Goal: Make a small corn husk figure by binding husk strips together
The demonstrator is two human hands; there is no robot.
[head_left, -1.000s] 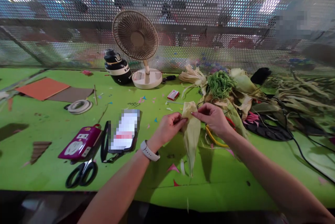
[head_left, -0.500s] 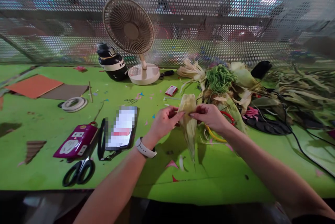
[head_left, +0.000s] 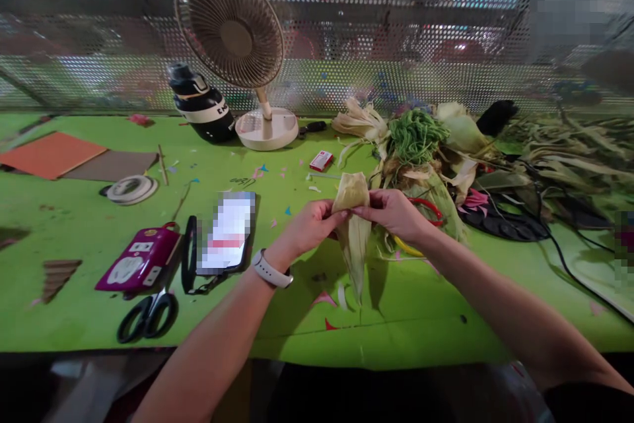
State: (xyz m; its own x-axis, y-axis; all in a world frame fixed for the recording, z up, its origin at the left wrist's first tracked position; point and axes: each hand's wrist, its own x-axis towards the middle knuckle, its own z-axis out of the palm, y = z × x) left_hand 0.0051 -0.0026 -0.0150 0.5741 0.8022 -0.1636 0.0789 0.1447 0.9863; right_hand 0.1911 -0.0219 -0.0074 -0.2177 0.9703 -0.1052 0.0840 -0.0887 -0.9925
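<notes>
A pale yellow-green corn husk (head_left: 354, 248) hangs point down above the green table, its wide end at the top. My left hand (head_left: 313, 228), with a white watch on the wrist, pinches the husk's left edge between thumb and fingers. On the other edge my right hand (head_left: 396, 214) pinches it the same way, the two thumbs close together across the front. Behind my right hand lie a red ring (head_left: 430, 210), a yellow ring (head_left: 409, 246) and a heap of husks (head_left: 426, 189) with a bundle of green strands (head_left: 419, 136) on top.
A desk fan (head_left: 267, 127) and a black bottle (head_left: 203, 109) stand at the back before a perforated metal screen. To the left lie a phone (head_left: 250, 225), a purple pouch (head_left: 141, 258), scissors (head_left: 148, 317) and tape rolls (head_left: 133, 190). Cables (head_left: 569, 271) cross the right side.
The husk's upper part now bulges and looks folded between my thumbs, which have drawn closer together. The whole view has shifted slightly.
</notes>
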